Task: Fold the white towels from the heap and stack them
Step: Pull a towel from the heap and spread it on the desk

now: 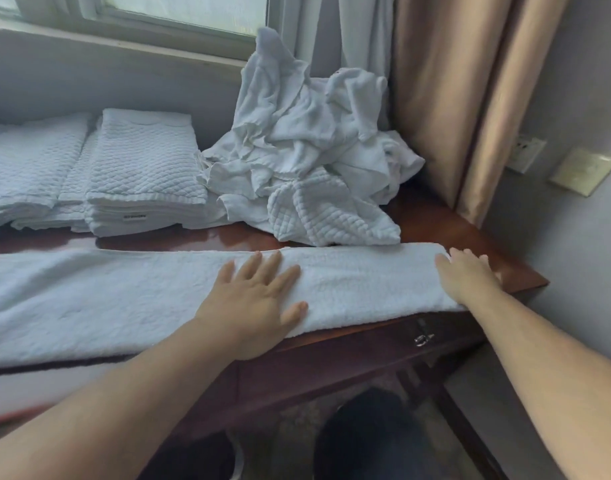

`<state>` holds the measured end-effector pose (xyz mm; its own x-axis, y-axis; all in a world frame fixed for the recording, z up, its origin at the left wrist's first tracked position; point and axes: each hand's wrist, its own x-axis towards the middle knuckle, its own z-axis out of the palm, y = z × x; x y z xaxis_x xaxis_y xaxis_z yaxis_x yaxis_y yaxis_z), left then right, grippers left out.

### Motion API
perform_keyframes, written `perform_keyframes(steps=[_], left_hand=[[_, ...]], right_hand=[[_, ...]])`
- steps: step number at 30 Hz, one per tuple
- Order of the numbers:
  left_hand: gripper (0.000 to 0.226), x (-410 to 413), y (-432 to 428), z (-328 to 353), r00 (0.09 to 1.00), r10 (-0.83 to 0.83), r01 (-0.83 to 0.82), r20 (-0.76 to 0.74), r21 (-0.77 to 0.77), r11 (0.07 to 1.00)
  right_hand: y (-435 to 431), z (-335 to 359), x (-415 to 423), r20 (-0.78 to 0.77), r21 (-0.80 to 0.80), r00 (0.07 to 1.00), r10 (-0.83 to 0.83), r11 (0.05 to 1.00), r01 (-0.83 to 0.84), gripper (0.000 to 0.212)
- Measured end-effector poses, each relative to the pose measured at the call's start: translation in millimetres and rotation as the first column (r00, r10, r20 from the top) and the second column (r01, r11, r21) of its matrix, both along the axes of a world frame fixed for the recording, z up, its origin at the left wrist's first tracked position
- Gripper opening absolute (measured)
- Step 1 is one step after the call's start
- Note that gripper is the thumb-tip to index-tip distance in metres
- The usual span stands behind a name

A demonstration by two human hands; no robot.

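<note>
The left grip (259, 299), a bare hand, lies flat and relaxed, palm down, with its fingers straight and spread and the thumb out to the right; it presses on the long white towel (124, 299) and clasps nothing. The right grip (466, 275) is also flat and unclenched, palm down on the right end of the same towel, its fingers stretched toward the far right; whether the fingertips reach past the towel's end onto the wood I cannot tell. Both forearms come in from the near edge, well apart. The towel is laid out as a long strip along the near edge of the surface (470, 237), a reddish-brown wooden top, and runs from the left border of the view almost to the near right corner. Just beyond it, on the far right, sits the heap (307, 161) of crumpled white towels, piled high, with a quilted piece spilling down at its near side until it touches the strip's far edge. Left of the heap and touching it stands a stack of folded towels (144, 174), quilted on top, with a small label on its near side; a second, lower stack (27, 168) lies beside it at the far left. Behind the stacks is a window (158, 15). A tan curtain (446, 98) hangs just right of the heap, and a wall socket (525, 152) sits on the wall farther right. Below the right grip, a drawer handle (423, 339) shows on the front of the surface.
</note>
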<state>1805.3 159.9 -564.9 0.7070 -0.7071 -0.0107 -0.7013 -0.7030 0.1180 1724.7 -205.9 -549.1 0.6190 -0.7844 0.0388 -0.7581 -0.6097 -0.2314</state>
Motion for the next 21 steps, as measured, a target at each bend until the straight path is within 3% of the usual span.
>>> perform_keyframes(steps=[2,3,5,7,8,10,11,13,17,21], left_hand=[[0.073,0,0,0,1.000,0.004,-0.004,-0.002,-0.011,1.000],[0.073,1,0,-1,1.000,0.004,-0.004,-0.001,-0.014,1.000],[0.073,2,0,-2,1.000,-0.001,0.001,0.009,-0.016,1.000],[0.073,2,-1,-3,1.000,-0.009,0.009,0.012,-0.026,1.000],[0.073,1,-1,-4,1.000,-0.017,0.017,0.009,-0.032,0.999],[0.074,-3,-2,-4,0.999,-0.040,0.041,0.011,-0.042,0.998],[0.075,-6,-3,-4,0.999,-0.052,0.053,0.012,-0.047,0.998],[0.076,-11,-5,-4,0.998,-0.065,0.066,0.009,-0.054,0.996],[0.076,-15,-7,-3,0.998,-0.057,0.057,0.005,-0.046,0.997],[0.082,-17,-9,-3,0.999,-0.045,0.045,-0.004,-0.045,0.998]], right_hand=[[13,0,-9,0.293,-0.099,0.956,-0.014,0.994,0.044,0.050],[25,-1,-17,0.468,-0.082,0.883,-0.027,0.994,0.074,0.047],[57,-11,-38,0.743,0.109,0.648,-0.164,0.986,0.124,0.042],[84,-27,-58,0.789,0.418,0.437,-0.432,0.898,0.135,0.034],[93,-35,-66,0.714,0.560,0.427,-0.555,0.819,0.126,0.034],[103,-44,-75,0.510,0.780,0.541,-0.668,0.624,0.035,0.050],[103,-45,-77,0.435,0.853,0.585,-0.684,0.522,-0.024,0.060],[95,-40,-74,0.408,0.901,0.561,-0.720,0.415,-0.123,0.066],[78,-19,-64,0.504,0.857,0.463,-0.730,0.491,-0.159,0.034],[61,-6,-52,0.626,0.756,0.482,-0.613,0.629,-0.182,0.008]])
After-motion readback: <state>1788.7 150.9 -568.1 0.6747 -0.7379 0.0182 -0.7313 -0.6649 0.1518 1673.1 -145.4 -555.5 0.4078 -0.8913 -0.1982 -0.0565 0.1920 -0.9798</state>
